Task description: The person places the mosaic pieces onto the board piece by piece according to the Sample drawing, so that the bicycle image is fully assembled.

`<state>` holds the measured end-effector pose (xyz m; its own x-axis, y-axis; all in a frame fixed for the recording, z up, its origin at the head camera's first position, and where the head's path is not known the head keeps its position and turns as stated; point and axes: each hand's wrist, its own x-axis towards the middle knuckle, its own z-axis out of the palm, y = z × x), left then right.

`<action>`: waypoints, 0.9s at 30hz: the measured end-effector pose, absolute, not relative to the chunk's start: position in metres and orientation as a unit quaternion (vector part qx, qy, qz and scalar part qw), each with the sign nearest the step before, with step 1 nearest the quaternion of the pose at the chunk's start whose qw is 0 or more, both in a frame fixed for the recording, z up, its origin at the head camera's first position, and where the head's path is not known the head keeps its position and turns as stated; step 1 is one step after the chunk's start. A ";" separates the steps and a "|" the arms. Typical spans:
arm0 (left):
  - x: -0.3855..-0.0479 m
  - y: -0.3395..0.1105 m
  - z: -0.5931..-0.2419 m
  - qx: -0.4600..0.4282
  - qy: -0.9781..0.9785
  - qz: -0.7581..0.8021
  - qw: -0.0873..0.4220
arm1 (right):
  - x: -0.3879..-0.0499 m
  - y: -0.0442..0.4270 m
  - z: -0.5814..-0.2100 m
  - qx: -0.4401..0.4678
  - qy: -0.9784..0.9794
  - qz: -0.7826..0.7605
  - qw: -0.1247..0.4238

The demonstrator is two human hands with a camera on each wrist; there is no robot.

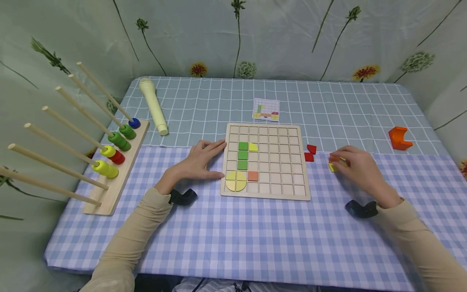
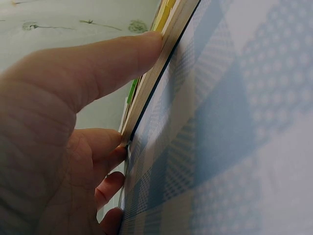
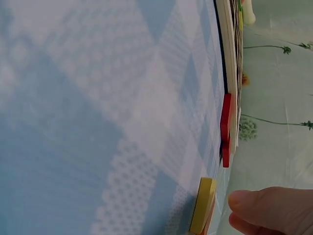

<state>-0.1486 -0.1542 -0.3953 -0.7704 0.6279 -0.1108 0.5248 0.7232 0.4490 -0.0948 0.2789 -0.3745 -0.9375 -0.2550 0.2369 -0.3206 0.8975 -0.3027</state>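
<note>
A wooden grid board [image 1: 275,197] holds a column of green squares [image 1: 242,155], a yellow rounded piece [image 1: 253,147], a yellow circle of quarter pieces [image 1: 236,181] and an orange square [image 1: 253,176]. My left hand [image 1: 198,162] touches the board's left edge with spread fingers; its thumb [image 2: 146,49] rests on that edge. My right hand [image 1: 357,168] is bent over yellow [image 1: 332,167] and orange pieces right of the board. In the right wrist view, its thumb [image 3: 249,200] is beside a yellow piece [image 3: 202,205]; whether the fingers pinch anything is hidden. Red pieces [image 1: 309,157] lie between.
A printed pattern card [image 1: 266,109] lies behind the board. On the left stand a peg rack [image 1: 133,154] with coloured rings and tall rods, and a pale yellow microphone-shaped object [image 1: 154,106] lies behind it. An orange curved block [image 1: 399,138] is at the far right.
</note>
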 end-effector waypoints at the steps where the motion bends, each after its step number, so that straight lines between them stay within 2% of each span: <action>1: -0.149 -0.154 -0.395 0.313 0.919 0.200 0.128 | -0.095 0.280 -0.375 0.145 -0.970 0.171 0.091; 10: -0.148 -0.154 -0.396 0.313 0.919 0.200 0.128 | -0.098 0.287 -0.377 0.122 -0.977 0.169 0.045; 27: -0.148 -0.154 -0.395 0.311 0.919 0.201 0.132 | -0.108 0.292 -0.377 0.136 -0.980 0.148 0.015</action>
